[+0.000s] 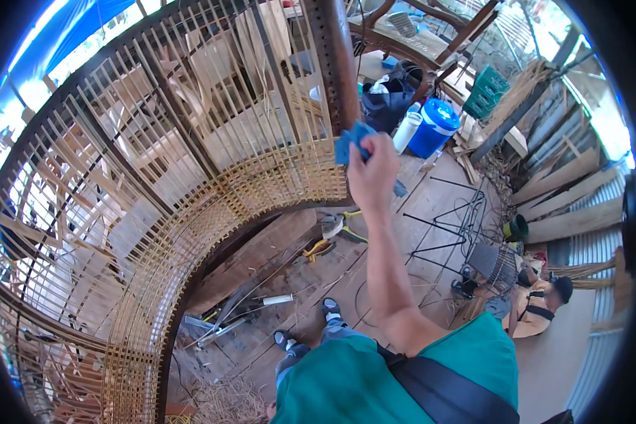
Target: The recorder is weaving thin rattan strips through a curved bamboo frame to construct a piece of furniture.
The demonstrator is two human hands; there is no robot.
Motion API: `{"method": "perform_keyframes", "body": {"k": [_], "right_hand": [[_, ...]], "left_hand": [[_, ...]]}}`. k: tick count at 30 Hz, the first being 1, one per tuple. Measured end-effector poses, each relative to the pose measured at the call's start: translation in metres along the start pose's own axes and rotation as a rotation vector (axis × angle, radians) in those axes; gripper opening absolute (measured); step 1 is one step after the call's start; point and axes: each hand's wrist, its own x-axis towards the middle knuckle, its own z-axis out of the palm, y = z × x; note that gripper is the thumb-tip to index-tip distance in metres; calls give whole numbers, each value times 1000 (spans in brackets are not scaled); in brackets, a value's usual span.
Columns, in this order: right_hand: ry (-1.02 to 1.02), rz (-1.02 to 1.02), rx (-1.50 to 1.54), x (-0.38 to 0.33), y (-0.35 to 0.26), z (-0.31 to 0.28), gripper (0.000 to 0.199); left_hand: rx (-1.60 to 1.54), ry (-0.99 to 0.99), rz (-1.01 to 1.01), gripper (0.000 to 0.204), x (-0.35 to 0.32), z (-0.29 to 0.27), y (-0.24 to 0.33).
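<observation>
My right hand (377, 169) is closed on a folded blue cloth (353, 143), its arm stretched out ahead of me. The cloth lies against the lower part of a dark brown wooden post (336, 67) with a row of small holes along it. That post belongs to a large curved frame with upright cane strands; cane weaving (283, 177) fills its near, lower band and joins the post beside my hand. Of my left hand (271, 410) only a sliver of skin shows at the lower edge by my green shirt; its fingers are hidden.
Yellow-handled pliers (319, 249) and other tools lie on the board floor below the frame. To the right stand a blue water jug (434, 128), a green crate (486, 92) and a black metal rod frame (449, 222). A person (540, 305) sits at far right, near cane bundles.
</observation>
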Motion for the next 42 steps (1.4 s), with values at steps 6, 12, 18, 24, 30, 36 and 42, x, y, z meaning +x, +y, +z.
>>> {"method": "perform_keyframes", "body": {"k": [6,12,18,24,30,36,42], "right_hand": [[-972,137,415,-177,-9,12,40],[-1076,369,275,-273,161,94,54],[-833,312,574,-94,90,-35,37],[-389,-121,198,83,148,-62,55],[-638,-63,80,99,161,-61,76],[-666,19,347,134,234,-69,68],[-766,-260,364,139,208,-112,33]], "left_hand": [[-66,55,-103,57,-14,15,12],[-29,-39,-115,56,31,51,72],[-476,62,-341,39,23,97,56],[-99,-111,203,43,114,163,134],[63,-55,726,43,106,229,367],[156,23,1087,49,32,251,605],[247,454,1496,70,30,250,730]]}}
